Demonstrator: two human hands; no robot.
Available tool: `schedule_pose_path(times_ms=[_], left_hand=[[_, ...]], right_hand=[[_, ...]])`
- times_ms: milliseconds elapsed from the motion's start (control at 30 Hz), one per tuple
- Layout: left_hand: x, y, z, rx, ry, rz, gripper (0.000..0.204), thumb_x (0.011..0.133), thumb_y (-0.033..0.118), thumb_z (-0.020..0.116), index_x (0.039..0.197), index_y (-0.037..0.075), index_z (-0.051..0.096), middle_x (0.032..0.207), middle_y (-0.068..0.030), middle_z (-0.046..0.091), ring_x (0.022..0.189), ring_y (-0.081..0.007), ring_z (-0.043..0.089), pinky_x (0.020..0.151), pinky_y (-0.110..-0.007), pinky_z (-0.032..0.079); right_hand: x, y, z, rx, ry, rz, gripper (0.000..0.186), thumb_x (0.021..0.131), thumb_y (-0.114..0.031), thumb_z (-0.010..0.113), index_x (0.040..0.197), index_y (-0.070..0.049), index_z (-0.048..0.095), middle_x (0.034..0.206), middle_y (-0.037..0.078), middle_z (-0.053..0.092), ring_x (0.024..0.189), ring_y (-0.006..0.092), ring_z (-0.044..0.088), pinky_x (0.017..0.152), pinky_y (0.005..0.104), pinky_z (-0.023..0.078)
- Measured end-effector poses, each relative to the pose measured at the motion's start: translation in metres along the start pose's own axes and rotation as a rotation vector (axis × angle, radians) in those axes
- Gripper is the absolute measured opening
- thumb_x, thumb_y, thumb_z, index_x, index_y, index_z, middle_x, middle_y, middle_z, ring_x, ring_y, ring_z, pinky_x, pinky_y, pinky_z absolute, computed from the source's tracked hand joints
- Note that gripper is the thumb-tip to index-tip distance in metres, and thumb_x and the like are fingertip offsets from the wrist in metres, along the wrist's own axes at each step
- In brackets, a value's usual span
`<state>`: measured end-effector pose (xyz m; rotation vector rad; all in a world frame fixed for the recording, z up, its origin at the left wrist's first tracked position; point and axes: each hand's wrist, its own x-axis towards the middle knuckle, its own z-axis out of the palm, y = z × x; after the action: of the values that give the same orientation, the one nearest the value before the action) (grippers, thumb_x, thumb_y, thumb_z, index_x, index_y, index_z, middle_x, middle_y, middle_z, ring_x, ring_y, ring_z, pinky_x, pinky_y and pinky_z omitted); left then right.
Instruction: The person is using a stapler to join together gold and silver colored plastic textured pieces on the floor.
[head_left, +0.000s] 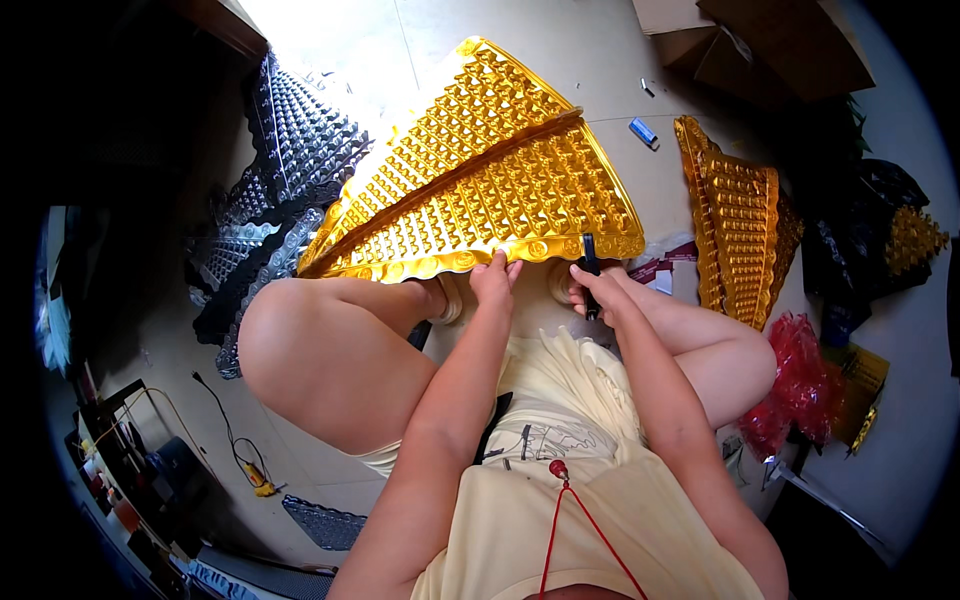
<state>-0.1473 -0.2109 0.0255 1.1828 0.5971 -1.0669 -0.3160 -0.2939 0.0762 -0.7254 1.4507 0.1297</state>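
A shiny gold embossed panel (pixel 530 190), fan-shaped with a raised fold running through it, lies in front of me. Its scalloped near edge is pinched between the thumb and fingers of my left hand (pixel 494 282). My right hand (pixel 594 290) is wrapped round a black stapler (pixel 590 262), whose far end reaches over the panel's near edge close to its right corner. The stapler's lower jaw is hidden, so I cannot tell if it is clamped on the panel.
Dark silver embossed panels (pixel 300 140) are heaped at the left. More gold panels (pixel 735 220) stand at the right, near red plastic wrap (pixel 795 385) and a black bag (pixel 860 240). A small blue box (pixel 643 132) lies on the floor. A corded yellow tool (pixel 262 482) is at lower left.
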Motion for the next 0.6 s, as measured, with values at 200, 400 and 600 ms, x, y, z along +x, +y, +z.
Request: schedule_pose_path(times_ms=[200,400,600], left_hand=[[-0.007,-0.005,0.003,-0.026,0.054,0.009,0.018,0.084,0.004,0.054,0.092,-0.006,0.042,0.089,-0.017,0.056,0.071,-0.0255,0.061,0.061,-0.032,0.058],[0.006,-0.013,-0.003,0.001,0.086,0.026,0.02,0.083,0.006,0.058,0.086,-0.005,0.042,0.082,-0.0173,0.056,0.061,-0.0226,0.06,0.053,-0.03,0.056],[-0.013,-0.009,0.012,0.02,0.15,0.049,0.024,0.082,0.011,0.06,0.083,-0.004,0.042,0.072,-0.0114,0.054,0.056,-0.019,0.055,0.045,-0.03,0.048]], right_hand=[[-0.02,0.001,0.05,0.081,-0.128,0.115,0.041,0.077,-0.043,0.064,0.092,-0.007,0.055,0.086,0.006,0.06,0.077,0.0164,0.06,0.068,0.031,0.052],[-0.018,-0.001,0.084,0.09,-0.178,0.068,0.032,0.079,-0.042,0.063,0.08,-0.011,0.053,0.071,0.0,0.053,0.06,0.01,0.052,0.052,0.0239,0.046],[0.001,0.006,0.088,0.085,-0.098,-0.032,0.029,0.08,-0.035,0.063,0.073,-0.009,0.054,0.062,-0.001,0.048,0.052,0.0094,0.046,0.044,0.024,0.041]])
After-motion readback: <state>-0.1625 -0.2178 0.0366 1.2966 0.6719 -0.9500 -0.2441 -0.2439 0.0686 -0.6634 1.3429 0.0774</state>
